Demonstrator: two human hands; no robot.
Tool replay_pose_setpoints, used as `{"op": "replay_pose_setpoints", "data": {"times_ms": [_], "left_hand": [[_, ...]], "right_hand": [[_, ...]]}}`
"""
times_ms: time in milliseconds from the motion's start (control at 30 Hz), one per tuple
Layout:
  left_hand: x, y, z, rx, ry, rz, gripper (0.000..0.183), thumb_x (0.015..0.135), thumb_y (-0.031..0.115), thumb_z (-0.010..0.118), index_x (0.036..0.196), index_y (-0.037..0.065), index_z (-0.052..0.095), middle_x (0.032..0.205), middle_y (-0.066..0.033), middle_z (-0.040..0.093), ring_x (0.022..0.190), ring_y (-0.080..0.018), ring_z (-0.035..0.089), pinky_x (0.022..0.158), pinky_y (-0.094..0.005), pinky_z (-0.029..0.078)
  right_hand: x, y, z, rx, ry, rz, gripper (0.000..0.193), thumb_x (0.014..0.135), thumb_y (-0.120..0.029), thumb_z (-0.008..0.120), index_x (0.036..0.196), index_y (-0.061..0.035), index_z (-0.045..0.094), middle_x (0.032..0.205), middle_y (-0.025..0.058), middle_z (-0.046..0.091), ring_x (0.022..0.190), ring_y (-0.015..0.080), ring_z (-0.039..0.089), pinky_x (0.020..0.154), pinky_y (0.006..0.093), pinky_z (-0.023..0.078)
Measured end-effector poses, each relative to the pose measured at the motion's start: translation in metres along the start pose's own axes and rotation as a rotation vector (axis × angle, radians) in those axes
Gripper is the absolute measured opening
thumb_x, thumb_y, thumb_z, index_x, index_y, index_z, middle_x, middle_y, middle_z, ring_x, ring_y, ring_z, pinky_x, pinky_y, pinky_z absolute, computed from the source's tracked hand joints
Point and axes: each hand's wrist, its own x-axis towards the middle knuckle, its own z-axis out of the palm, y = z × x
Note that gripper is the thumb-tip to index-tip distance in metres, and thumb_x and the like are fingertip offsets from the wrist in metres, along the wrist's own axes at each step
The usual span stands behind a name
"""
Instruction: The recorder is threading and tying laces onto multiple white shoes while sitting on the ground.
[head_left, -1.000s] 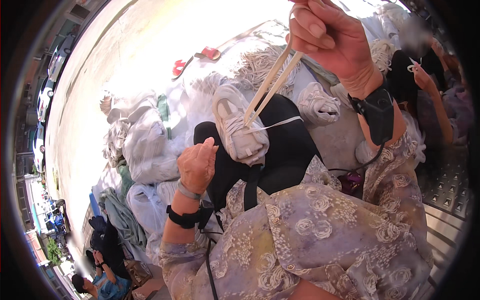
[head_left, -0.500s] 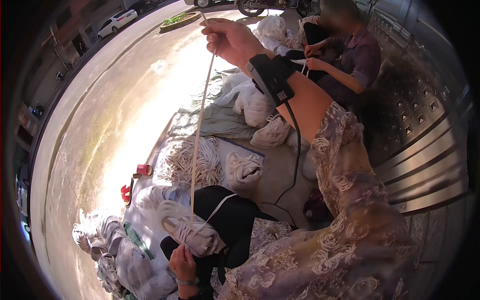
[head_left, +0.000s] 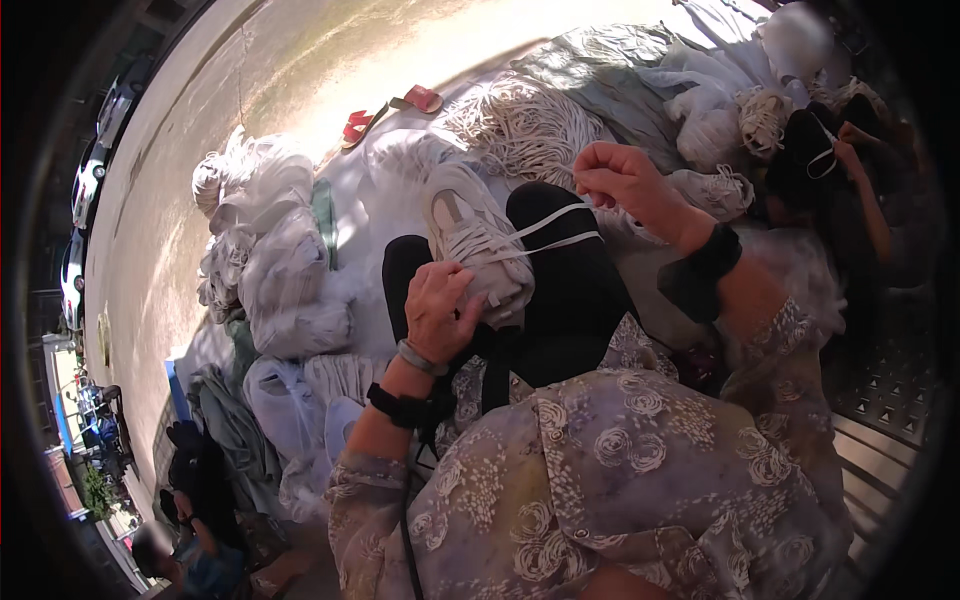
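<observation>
A light grey-white sneaker (head_left: pixel 503 280) lies on my lap, over black-covered knees, its toe toward me. Two strands of white shoelace (head_left: pixel 562 241) stretch from its eyelets out to the right. My right hand (head_left: pixel 632 190) is raised beside the right knee, fingers pinched on the lace. At the shoe's left side, near the toe, my left hand (head_left: pixel 437 308) is closed with curled fingers against it; part of its grip is hidden.
Beyond my knees lies a heap of white laces (head_left: pixel 525 125). Bagged shoes (head_left: pixel 290 270) are piled at the left, with more at the far right. Red-handled scissors (head_left: pixel 356 128) and a red roll (head_left: pixel 424 98) lie ahead. People sit at right and lower left.
My right hand has come down from high overhead, where it pulled a lace taut, to beside the knee. My left hand has moved onto the shoe's side. The view has tilted downward and turned.
</observation>
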Motion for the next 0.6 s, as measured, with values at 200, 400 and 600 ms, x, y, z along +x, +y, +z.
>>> {"op": "replay_pose_setpoints", "data": {"times_ms": [200,400,600], "left_hand": [[-0.014,0.0,-0.001,0.087,-0.044,-0.013,0.032,0.063,0.018,0.069,0.091,0.006,0.06,0.106,-0.0126,0.052,0.102,-0.0331,0.047,0.085,-0.0428,0.037],[-0.01,-0.003,0.007,0.136,0.007,-0.04,0.029,0.065,0.013,0.068,0.092,0.007,0.06,0.107,-0.0134,0.053,0.101,-0.0327,0.049,0.082,-0.0407,0.039],[-0.01,-0.011,0.015,0.196,0.105,-0.055,0.019,0.068,0.01,0.065,0.087,0.008,0.063,0.106,-0.0128,0.055,0.097,-0.0318,0.052,0.079,-0.039,0.04]], "right_hand": [[-0.005,0.05,0.088,-0.707,-0.053,-0.439,0.009,0.078,-0.009,0.053,0.084,-0.0034,0.057,0.075,0.009,0.056,0.07,0.0253,0.059,0.061,0.034,0.046],[0.002,0.061,0.112,-0.971,-0.115,-0.565,0.005,0.07,-0.007,0.055,0.074,-0.0062,0.055,0.075,0.0102,0.053,0.07,0.029,0.058,0.061,0.0374,0.047],[0.011,0.059,0.118,-1.11,-0.167,-0.637,0.005,0.064,-0.005,0.058,0.068,-0.0044,0.055,0.072,0.0113,0.054,0.067,0.0283,0.059,0.059,0.0371,0.047]]}}
